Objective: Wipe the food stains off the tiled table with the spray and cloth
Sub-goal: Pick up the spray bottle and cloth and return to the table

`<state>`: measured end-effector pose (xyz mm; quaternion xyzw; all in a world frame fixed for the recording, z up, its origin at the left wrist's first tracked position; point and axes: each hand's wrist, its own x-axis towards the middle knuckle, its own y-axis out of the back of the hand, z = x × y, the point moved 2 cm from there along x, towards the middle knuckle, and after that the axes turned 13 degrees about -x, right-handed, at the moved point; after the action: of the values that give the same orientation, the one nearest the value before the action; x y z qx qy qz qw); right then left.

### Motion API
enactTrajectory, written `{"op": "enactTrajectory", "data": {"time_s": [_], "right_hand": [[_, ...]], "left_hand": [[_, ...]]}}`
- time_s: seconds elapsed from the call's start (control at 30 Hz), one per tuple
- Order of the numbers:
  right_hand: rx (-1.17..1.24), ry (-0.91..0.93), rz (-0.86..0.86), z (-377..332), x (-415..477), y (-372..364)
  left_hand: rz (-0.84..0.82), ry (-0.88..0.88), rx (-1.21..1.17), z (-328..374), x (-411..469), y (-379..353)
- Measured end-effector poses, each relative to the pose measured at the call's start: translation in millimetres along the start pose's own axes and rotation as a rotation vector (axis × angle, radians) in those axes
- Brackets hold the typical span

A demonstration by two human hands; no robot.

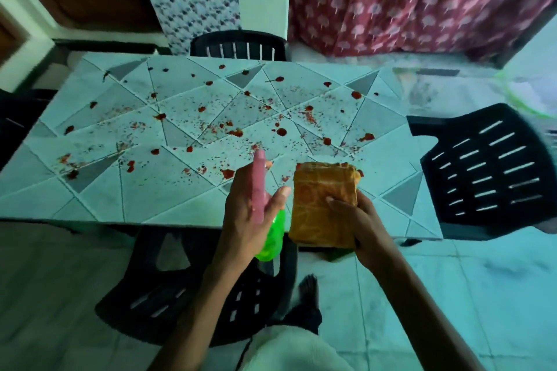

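Observation:
The tiled table (pixel 99 193) has pale and grey triangular tiles, spattered with red food stains (pixel 281 131) and dark crumbs across its middle and far half. My left hand (pixel 247 211) grips a spray bottle (pixel 272 235) with a green body and a pink head (pixel 259 181), nozzle pointing away over the table's near edge. My right hand (pixel 358 220) holds a folded orange-yellow cloth (pixel 324 205) just right of the bottle, above the near edge.
Black plastic chairs stand around the table: one below my hands (pixel 168 295), one at the right (pixel 488 172), one at the far side (pixel 238 45). A red patterned curtain (pixel 422 0) hangs behind. My foot (pixel 307 289) stands on the tiled floor.

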<state>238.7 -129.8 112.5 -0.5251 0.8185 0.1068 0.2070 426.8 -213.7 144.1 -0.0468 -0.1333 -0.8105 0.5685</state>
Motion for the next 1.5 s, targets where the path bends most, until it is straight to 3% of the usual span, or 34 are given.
{"op": "enactTrajectory", "data": {"time_s": [0.3,0.7,0.97,1.23,1.5], "right_hand": [[-0.11,0.011,-0.178,-34,96,57],[-0.254,-0.089,-0.419,-60,189,67],[-0.308,-0.117,-0.589,-79,233,14],[-0.343,-0.076,-0.595,-80,268,-58],[-0.361,-0.051,-0.608,-82,293,-105]], "left_hand": [[0.183,0.009,0.037,-5,74,-52],[0.472,0.028,-0.072,-25,124,-67],[0.62,0.034,-0.02,-48,147,-10],[0.693,0.061,-0.165,-84,193,81],[0.639,0.053,-0.074,-116,270,151]]}}
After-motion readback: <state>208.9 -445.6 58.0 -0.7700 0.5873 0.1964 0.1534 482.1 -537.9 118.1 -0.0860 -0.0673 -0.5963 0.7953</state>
